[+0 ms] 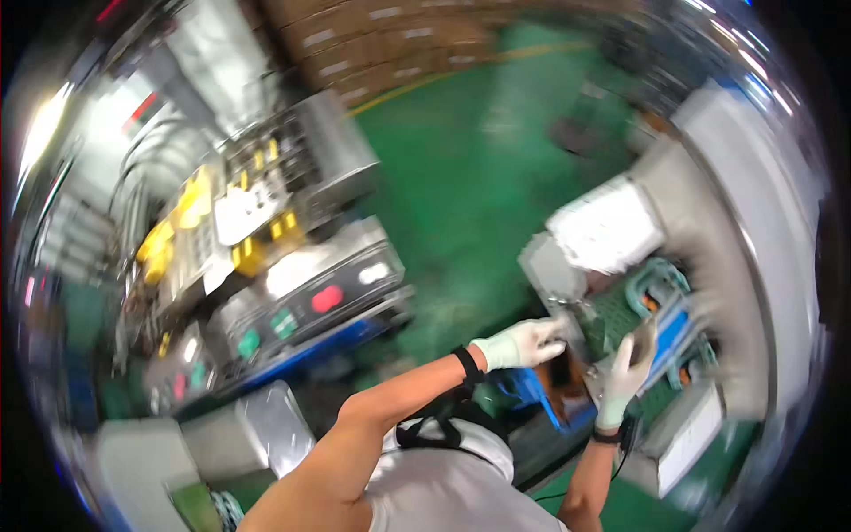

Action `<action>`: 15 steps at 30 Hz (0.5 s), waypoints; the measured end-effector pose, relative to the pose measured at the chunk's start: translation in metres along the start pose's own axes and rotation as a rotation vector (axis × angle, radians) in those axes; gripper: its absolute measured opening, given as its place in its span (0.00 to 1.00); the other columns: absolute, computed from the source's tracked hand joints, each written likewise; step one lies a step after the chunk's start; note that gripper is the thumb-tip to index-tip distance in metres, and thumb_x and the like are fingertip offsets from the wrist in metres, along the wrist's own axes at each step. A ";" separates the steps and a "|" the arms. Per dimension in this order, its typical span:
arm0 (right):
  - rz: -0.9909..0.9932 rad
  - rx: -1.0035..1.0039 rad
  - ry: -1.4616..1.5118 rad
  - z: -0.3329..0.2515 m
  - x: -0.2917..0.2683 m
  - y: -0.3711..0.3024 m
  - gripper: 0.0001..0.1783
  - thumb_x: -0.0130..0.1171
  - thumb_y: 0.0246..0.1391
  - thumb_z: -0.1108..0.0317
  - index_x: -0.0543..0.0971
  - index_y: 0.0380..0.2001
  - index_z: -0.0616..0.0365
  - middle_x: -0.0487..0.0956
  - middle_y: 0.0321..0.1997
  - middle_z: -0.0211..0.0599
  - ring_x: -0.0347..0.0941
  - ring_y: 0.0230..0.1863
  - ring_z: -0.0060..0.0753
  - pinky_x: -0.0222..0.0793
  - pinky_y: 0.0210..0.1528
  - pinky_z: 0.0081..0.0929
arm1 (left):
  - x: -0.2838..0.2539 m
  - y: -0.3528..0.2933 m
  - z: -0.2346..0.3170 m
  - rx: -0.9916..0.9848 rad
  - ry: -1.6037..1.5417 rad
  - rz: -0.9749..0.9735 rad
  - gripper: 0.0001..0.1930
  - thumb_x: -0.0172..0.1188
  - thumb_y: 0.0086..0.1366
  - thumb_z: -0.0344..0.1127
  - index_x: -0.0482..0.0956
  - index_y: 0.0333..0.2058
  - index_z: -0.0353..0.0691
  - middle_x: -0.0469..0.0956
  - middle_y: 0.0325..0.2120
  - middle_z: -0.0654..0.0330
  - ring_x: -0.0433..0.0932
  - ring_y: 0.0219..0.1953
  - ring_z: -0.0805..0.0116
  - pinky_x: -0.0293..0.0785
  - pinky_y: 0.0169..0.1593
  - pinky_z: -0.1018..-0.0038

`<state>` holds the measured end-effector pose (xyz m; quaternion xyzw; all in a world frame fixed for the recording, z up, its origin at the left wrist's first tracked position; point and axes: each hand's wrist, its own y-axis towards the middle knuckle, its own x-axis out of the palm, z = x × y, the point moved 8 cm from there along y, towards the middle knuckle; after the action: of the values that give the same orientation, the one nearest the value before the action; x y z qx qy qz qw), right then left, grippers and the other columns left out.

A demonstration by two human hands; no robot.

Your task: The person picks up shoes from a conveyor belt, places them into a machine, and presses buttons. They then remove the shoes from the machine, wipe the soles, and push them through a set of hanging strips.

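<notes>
The picture is blurred by motion. My left hand [523,342], in a white glove with a black wristband, reaches right to the edge of a grey metal plate [551,270] on a workstation and touches it. My right hand [625,372], also gloved, is raised beside it and seems closed on a thin dark piece [644,335]; what that piece is I cannot tell. Both hands sit over a blue fixture [542,395] with green and teal parts [658,282] behind it.
A grey machine [301,293] with red, green and white buttons and yellow parts stands at the left. A white block [607,226] lies above the hands. Green floor [461,177] runs between. Stacked brown boxes [381,40] line the far side.
</notes>
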<state>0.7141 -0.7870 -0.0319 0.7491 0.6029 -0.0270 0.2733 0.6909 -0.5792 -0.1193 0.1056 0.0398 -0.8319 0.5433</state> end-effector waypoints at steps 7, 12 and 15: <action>-1.034 0.506 0.390 0.043 0.262 -0.224 0.26 0.57 0.65 0.68 0.68 0.62 0.68 0.73 0.64 0.48 0.73 0.61 0.39 0.71 0.59 0.31 | -0.077 -0.493 -0.140 -1.039 0.190 0.674 0.48 0.52 0.62 0.69 0.59 0.67 0.33 0.63 0.64 0.37 0.64 0.67 0.44 0.60 0.68 0.62; -1.328 0.386 0.093 0.016 0.340 -0.318 0.23 0.60 0.63 0.67 0.72 0.58 0.66 0.79 0.51 0.38 0.76 0.44 0.24 0.74 0.43 0.22 | 0.008 -0.834 -0.070 -1.350 0.002 1.641 0.31 0.59 0.62 0.47 0.66 0.61 0.39 0.75 0.51 0.36 0.73 0.58 0.43 0.68 0.62 0.60; -1.493 0.305 -0.027 -0.010 0.386 -0.382 0.23 0.60 0.62 0.67 0.72 0.57 0.68 0.79 0.51 0.38 0.76 0.42 0.24 0.74 0.41 0.22 | 0.136 -1.035 -0.053 -1.468 0.330 2.189 0.18 0.61 0.59 0.38 0.74 0.46 0.36 0.80 0.35 0.42 0.79 0.40 0.39 0.75 0.48 0.55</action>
<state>0.4657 -0.3922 -0.3097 0.1717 0.9356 -0.2970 0.0834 -0.2995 -0.2708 -0.2509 -0.1340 0.4370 0.2689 0.8478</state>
